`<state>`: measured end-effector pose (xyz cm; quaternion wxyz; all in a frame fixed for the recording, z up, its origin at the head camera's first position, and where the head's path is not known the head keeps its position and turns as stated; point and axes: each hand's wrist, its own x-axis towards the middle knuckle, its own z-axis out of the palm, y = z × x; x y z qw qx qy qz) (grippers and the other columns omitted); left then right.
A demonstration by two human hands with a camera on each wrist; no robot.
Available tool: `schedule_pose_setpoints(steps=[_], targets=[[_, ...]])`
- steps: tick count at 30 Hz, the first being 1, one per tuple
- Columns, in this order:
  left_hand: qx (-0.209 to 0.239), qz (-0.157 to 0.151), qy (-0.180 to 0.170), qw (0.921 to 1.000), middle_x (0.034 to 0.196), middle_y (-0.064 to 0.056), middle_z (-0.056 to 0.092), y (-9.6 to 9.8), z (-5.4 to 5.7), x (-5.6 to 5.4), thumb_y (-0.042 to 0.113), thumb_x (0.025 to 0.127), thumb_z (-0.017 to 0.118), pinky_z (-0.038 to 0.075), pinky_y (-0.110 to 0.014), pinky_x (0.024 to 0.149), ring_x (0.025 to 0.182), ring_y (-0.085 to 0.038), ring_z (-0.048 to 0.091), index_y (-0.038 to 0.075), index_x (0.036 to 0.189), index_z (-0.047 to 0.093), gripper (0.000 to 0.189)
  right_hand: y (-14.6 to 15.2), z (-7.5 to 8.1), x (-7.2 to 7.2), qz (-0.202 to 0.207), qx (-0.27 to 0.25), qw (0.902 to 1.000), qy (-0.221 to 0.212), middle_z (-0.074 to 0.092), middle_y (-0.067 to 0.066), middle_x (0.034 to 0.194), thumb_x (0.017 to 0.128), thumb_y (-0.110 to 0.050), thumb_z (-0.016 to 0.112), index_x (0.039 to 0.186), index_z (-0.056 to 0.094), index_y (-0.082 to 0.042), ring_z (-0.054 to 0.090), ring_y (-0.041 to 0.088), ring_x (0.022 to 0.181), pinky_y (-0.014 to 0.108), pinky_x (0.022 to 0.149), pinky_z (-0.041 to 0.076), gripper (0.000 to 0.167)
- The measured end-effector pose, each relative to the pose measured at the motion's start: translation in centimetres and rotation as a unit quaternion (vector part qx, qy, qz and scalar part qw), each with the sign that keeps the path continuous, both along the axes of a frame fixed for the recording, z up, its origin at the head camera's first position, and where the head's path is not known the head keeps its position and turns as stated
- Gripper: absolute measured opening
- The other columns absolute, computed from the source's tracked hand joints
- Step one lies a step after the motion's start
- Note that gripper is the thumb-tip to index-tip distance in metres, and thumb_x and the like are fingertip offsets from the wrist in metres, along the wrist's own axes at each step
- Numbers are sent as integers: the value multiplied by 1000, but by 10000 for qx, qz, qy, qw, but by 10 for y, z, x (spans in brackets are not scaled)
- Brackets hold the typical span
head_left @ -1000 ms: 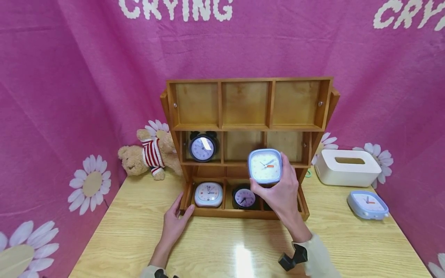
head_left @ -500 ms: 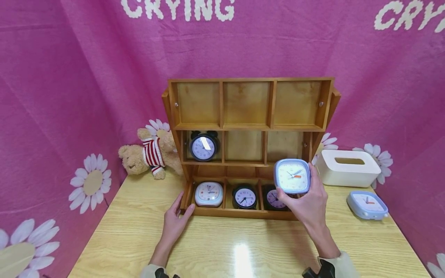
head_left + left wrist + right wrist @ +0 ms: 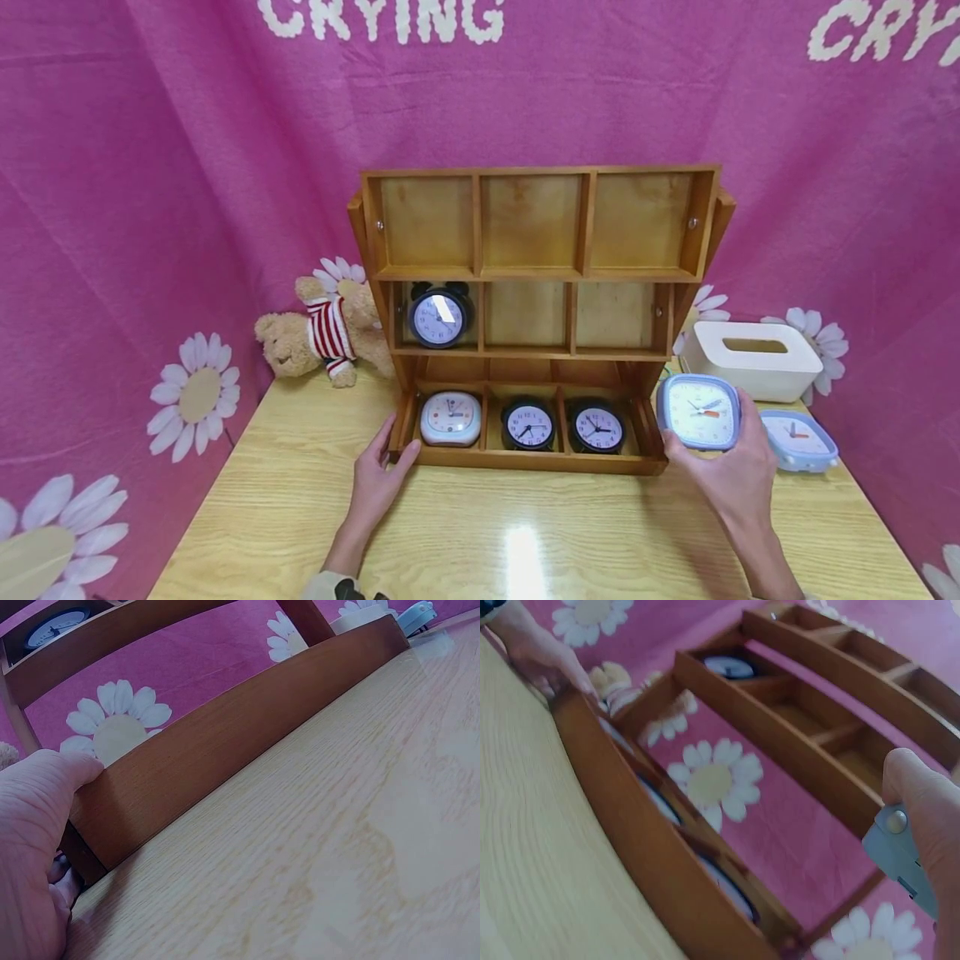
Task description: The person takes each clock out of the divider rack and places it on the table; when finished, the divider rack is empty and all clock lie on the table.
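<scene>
A square blue alarm clock (image 3: pixel 699 412) with a white face is in my right hand (image 3: pixel 731 475), held off the right end of the wooden shelf rack (image 3: pixel 536 461). In the right wrist view its pale blue back (image 3: pixel 901 855) shows beside the thumb. My left hand (image 3: pixel 380 479) grips the rack's lower left corner. Its thumb (image 3: pixel 82 766) lies over the front board, and the fingers sit at the side, partly hidden. The bottom row holds a light blue rounded clock (image 3: pixel 450 418) and two black round clocks, one in the middle (image 3: pixel 528 426), one at right (image 3: pixel 597 428).
A black twin-bell clock (image 3: pixel 438 317) stands in the middle row's left compartment. Another blue clock (image 3: pixel 801 442) lies at right, partly behind my right hand. Behind it is a white tissue box (image 3: pixel 750 362). A teddy bear (image 3: pixel 322 337) lies left of the rack, before a pink curtain (image 3: pixel 525 100).
My right hand has carried the blue alarm clock rightward and down, from in front of the rack to past its right end, uncovering the right black clock. My left hand has stayed put.
</scene>
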<state>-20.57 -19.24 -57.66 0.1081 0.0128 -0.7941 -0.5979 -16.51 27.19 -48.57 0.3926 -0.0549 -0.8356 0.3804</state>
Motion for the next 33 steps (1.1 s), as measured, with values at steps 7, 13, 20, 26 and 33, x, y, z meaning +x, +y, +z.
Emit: schedule_pose_setpoints(steps=[7, 13, 20, 26, 33], targets=[[-46, 7, -7, 10000, 162, -18, 42, -1, 0, -1, 25, 98, 76, 36, -60, 117, 150, -38, 37, 7, 158, 46, 70, 33, -17, 0, -175, -105, 9968, -775, 62, 30, 132, 62, -17, 93, 151, 48, 0, 59, 46, 114, 49, 97, 47, 101], [-16, -34, 4, 10000, 162, -18, 41, 0, 0, -1, 25, 98, 76, 34, -61, 117, 150, -38, 36, 7, 158, 45, 70, 51, -33, -9, -115, 61, 9927, -1202, 61, 35, 130, 64, -21, 91, 147, 48, 3, 58, 54, 112, 66, 90, 44, 97], [100, -85, 90, 9999, 162, -17, 42, 1, 1, -1, 22, 98, 75, 32, -58, 119, 149, -35, 37, 5, 158, 44, 70, 65, -50, -24, 72, 153, 9841, -1766, 64, 35, 122, 70, -26, 93, 143, 51, 5, 61, 51, 106, 58, 84, 47, 90], [36, -34, 72, 10000, 161, -17, 43, 1, 0, 0, 22, 98, 76, 34, -58, 119, 148, -35, 38, 6, 158, 46, 69, 77, -67, -30, 254, 195, 9741, -2238, 61, 38, 123, 74, -29, 90, 143, 47, 11, 59, 51, 105, 59, 85, 47, 91], [119, -80, 120, 9998, 160, -18, 45, 1, 1, 1, 20, 98, 76, 33, -56, 119, 147, -35, 40, 5, 157, 46, 68, 84, -75, -30, 258, 296, 9718, -2324, 58, 40, 122, 75, -29, 89, 143, 43, 15, 56, 55, 105, 65, 86, 47, 93]])
